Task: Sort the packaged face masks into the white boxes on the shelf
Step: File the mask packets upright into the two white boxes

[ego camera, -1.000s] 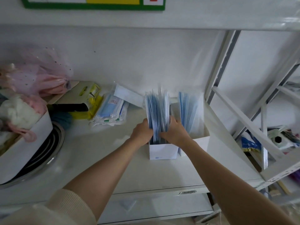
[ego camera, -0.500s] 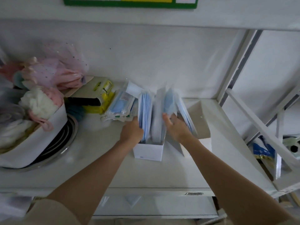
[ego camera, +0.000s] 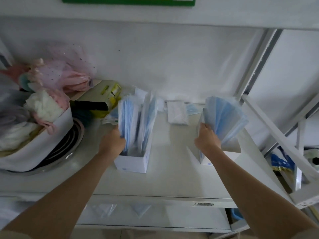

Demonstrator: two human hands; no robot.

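Observation:
Two open white boxes stand on the white shelf [ego camera: 172, 178]. The left box [ego camera: 131, 163] holds a tall upright stack of blue packaged masks [ego camera: 136, 121]; my left hand [ego camera: 112, 143] grips that stack from its left side, just above the box rim. The right box [ego camera: 224, 156] holds a fanned stack of blue masks [ego camera: 226, 118], and my right hand [ego camera: 207, 141] grips its lower left edge. A single white packaged mask [ego camera: 177, 113] lies flat at the back between the boxes, with a loose blue mask [ego camera: 192, 109] beside it.
A white bin of pink and white fabric [ego camera: 32, 131] sits on a metal dish at the left. A yellow and black package [ego camera: 103, 102] lies behind the left box. White slanted frame bars [ego camera: 276, 135] border the shelf on the right.
The two boxes were side by side; now they stand well apart. My right hand has moved right with the right box's masks, while my left hand stays on the left stack.

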